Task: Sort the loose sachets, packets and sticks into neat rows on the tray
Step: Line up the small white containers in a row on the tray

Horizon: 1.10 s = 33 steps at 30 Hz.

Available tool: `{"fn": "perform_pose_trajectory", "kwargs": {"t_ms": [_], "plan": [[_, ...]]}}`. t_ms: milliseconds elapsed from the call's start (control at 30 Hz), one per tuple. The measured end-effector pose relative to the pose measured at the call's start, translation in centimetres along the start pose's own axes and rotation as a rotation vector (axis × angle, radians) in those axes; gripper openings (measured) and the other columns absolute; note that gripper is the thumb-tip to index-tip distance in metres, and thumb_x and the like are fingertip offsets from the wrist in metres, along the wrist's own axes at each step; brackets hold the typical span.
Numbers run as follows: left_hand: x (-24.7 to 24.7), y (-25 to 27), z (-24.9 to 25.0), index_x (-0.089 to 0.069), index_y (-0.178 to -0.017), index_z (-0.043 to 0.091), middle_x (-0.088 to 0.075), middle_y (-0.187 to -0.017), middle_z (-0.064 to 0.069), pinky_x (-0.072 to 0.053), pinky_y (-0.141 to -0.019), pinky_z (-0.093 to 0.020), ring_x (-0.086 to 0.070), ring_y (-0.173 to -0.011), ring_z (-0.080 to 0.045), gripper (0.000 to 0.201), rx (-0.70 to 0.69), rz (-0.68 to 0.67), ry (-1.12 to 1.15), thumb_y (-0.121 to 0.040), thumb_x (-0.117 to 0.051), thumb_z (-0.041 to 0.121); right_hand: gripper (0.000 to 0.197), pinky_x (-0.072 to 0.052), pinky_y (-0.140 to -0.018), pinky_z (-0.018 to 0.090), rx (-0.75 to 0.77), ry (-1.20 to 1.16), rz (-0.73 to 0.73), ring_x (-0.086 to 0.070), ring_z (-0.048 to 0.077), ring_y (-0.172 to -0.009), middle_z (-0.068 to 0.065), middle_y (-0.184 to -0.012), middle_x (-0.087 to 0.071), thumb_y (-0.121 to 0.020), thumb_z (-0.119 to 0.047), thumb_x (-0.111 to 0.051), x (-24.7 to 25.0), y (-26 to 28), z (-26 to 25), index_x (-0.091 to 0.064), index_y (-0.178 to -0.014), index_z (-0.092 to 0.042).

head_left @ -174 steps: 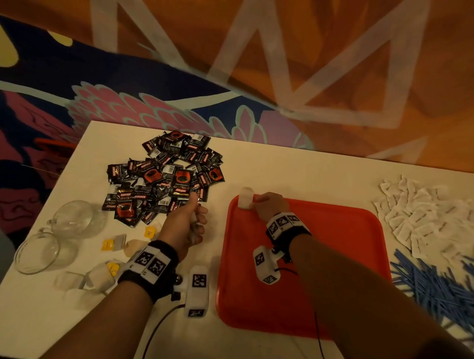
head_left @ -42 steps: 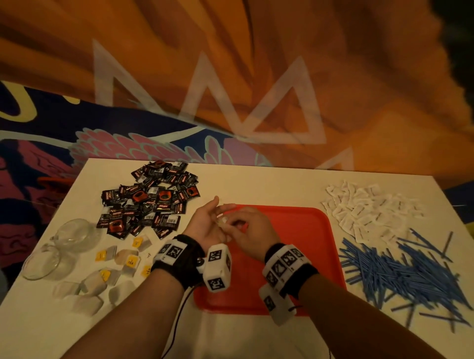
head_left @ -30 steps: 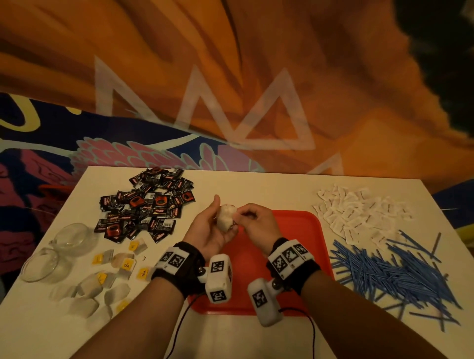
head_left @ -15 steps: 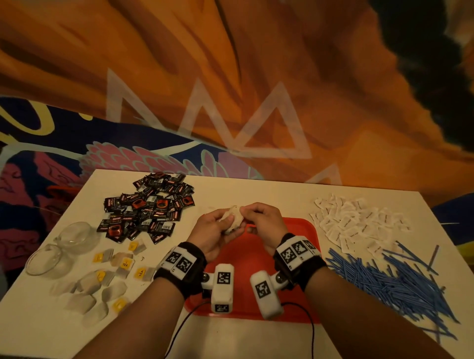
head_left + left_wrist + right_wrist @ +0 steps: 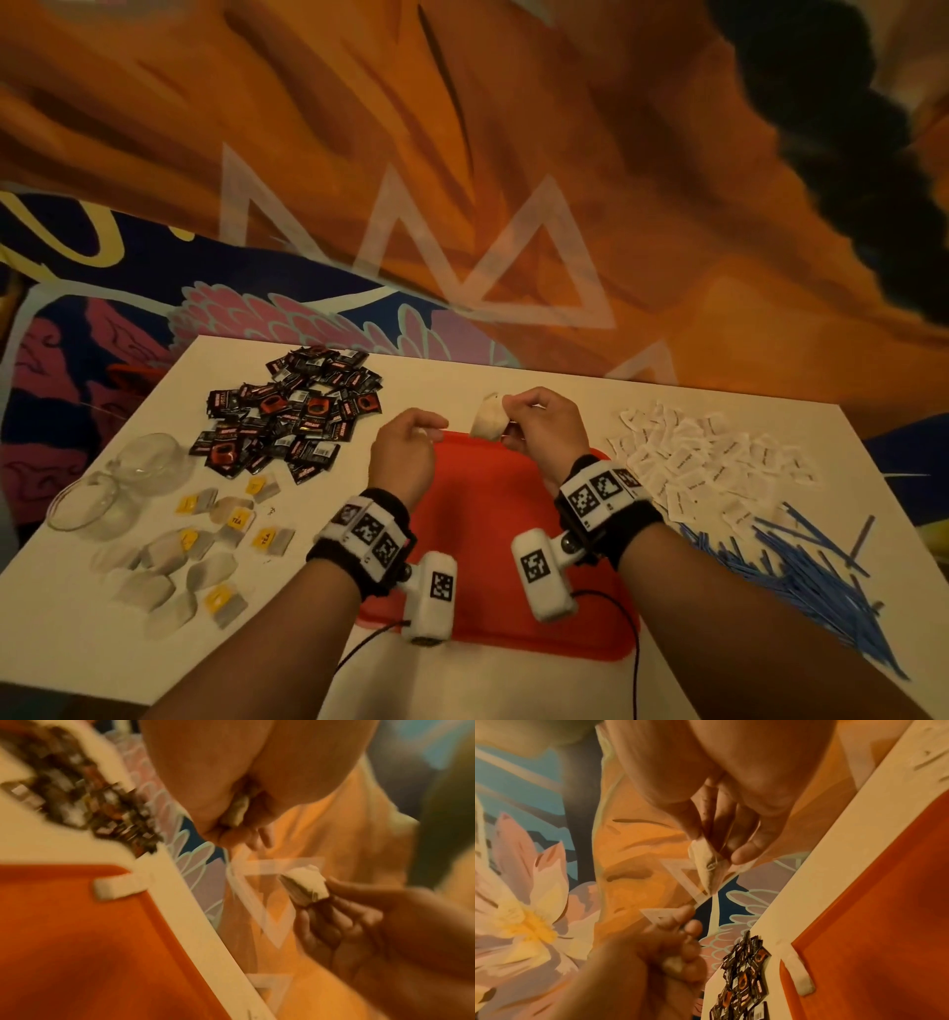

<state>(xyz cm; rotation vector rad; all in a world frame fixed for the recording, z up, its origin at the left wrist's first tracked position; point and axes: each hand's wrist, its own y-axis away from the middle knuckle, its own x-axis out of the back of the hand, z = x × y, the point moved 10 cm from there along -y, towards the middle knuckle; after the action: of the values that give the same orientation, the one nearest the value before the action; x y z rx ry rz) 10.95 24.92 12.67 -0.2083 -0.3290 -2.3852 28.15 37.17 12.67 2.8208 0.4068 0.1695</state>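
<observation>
- Our right hand (image 5: 545, 425) pinches a pale tea bag (image 5: 488, 423) between thumb and fingertips, held up over the far edge of the red tray (image 5: 488, 519).
- Our left hand (image 5: 405, 452) is raised beside it, fingers curled around a small pale piece (image 5: 237, 811); we cannot tell what that piece is.
- One white sachet (image 5: 120, 887) lies on the tray at its far left corner, overlapping the rim.
- To the far left on the white surface (image 5: 436, 380) sits a heap of black packets (image 5: 292, 411).
- Nearer on the left lie loose tea bags with yellow tags (image 5: 205, 545), just beside a clear glass jar (image 5: 149, 462) on its side and its lid (image 5: 90, 509).
- To the right of the tray lies a pile of white sachets (image 5: 703, 462), and nearer than those a spread of blue sticks (image 5: 801, 580).
</observation>
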Motion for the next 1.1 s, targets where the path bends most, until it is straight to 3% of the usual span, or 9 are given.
{"fn": "perform_pose_trajectory", "kwargs": {"t_ms": [100, 167, 400, 467, 567, 667, 800, 900, 1100], "plan": [[-1.6, 1.8, 5.3, -0.065, -0.086, 0.023, -0.063, -0.087, 0.007, -0.037, -0.063, -0.012, -0.051, -0.07, -0.003, 0.014, -0.388, 0.004, -0.335, -0.094, -0.06, 0.012, 0.015, -0.06, -0.071, 0.04, 0.098, 0.152, 0.034, -0.07, 0.022, -0.072, 0.003, -0.078, -0.073, -0.083, -0.028, -0.072, 0.8, 0.0, -1.3, -0.068, -0.072, -0.019], [-3.4, 2.9, 7.1, -0.065, -0.089, 0.023, -0.058, -0.086, 0.012, -0.035, -0.063, -0.009, -0.049, -0.07, 0.001, 0.005, -0.487, -0.027, -0.441, -0.09, -0.07, 0.024, 0.015, -0.057, -0.071, 0.035, 0.167, 0.208, 0.017, -0.069, 0.016, -0.071, -0.004, -0.07, -0.07, -0.082, -0.03, -0.071, 0.6, 0.6, -2.3, -0.068, -0.072, -0.02], [-3.0, 1.9, 6.5, -0.058, -0.079, 0.022, -0.064, -0.07, 0.008, -0.043, -0.054, -0.013, -0.059, -0.06, -0.002, 0.018, -0.286, 0.035, -0.229, -0.087, -0.074, 0.026, 0.013, -0.051, -0.071, 0.017, 0.34, 0.21, -0.095, -0.066, -0.001, -0.073, -0.013, -0.076, -0.072, -0.088, -0.024, -0.069, -0.8, 3.1, -4.7, -0.073, -0.076, -0.026], [-2.4, 1.4, 6.2, -0.062, -0.082, 0.017, -0.066, -0.07, 0.008, -0.044, -0.056, -0.015, -0.058, -0.056, 0.002, 0.016, -0.245, 0.027, -0.161, -0.09, -0.071, 0.027, 0.012, -0.053, -0.074, 0.02, 0.354, 0.194, -0.108, -0.067, 0.001, -0.076, -0.012, -0.078, -0.073, -0.087, -0.022, -0.069, -0.5, 3.1, -4.9, -0.074, -0.077, -0.027], [-1.9, 0.3, 5.2, -0.068, -0.09, 0.012, -0.067, -0.079, -0.001, -0.043, -0.061, -0.028, -0.056, -0.065, -0.014, 0.003, -0.172, -0.018, 0.018, -0.09, -0.067, 0.015, 0.005, -0.052, -0.075, 0.024, 0.353, 0.168, -0.056, -0.066, 0.004, -0.081, -0.01, -0.085, -0.072, -0.085, -0.018, -0.073, 0.6, 2.1, -5.0, -0.072, -0.084, -0.024], [-2.2, -0.5, 4.8, -0.069, -0.095, 0.007, -0.065, -0.082, -0.005, -0.043, -0.054, -0.027, -0.056, -0.069, -0.016, 0.007, -0.137, -0.123, 0.111, -0.093, -0.063, 0.007, 0.012, -0.056, -0.079, 0.032, 0.257, 0.162, -0.145, -0.068, 0.011, -0.088, -0.004, -0.095, -0.073, -0.082, -0.024, -0.076, -0.6, 1.1, -3.9, -0.071, -0.093, -0.025], [-1.7, -2.2, 4.1, -0.069, -0.093, 0.006, -0.065, -0.082, -0.004, -0.042, -0.056, -0.024, -0.056, -0.068, -0.011, 0.006, -0.055, -0.176, 0.227, -0.092, -0.063, 0.004, 0.012, -0.057, -0.074, 0.034, 0.247, 0.232, -0.212, -0.072, 0.016, -0.076, 0.001, -0.081, -0.075, -0.079, -0.029, -0.08, -3.4, 0.8, -2.8, -0.076, -0.086, -0.019], [-0.5, -3.5, 3.4, -0.07, -0.096, 0.002, -0.065, -0.078, 0.0, -0.041, -0.051, -0.019, -0.054, -0.059, -0.004, 0.009, -0.051, -0.168, 0.212, -0.094, -0.062, 0.006, 0.012, -0.055, -0.07, 0.031, 0.215, 0.226, -0.183, -0.071, 0.017, -0.074, 0.001, -0.078, -0.075, -0.076, -0.029, -0.083, -4.8, 0.2, -2.0, -0.076, -0.081, -0.021], [1.7, -7.0, 2.1, -0.073, -0.084, 0.016, -0.069, -0.079, 0.006, -0.043, -0.063, -0.023, -0.059, -0.068, -0.005, 0.011, -0.102, -0.227, 0.031, -0.092, -0.067, 0.011, 0.013, -0.055, -0.076, 0.038, 0.13, 0.217, -0.172, -0.068, 0.014, -0.071, -0.004, -0.07, -0.072, -0.072, -0.026, -0.085, -8.2, -0.9, -0.4, -0.072, -0.07, -0.027]]}}
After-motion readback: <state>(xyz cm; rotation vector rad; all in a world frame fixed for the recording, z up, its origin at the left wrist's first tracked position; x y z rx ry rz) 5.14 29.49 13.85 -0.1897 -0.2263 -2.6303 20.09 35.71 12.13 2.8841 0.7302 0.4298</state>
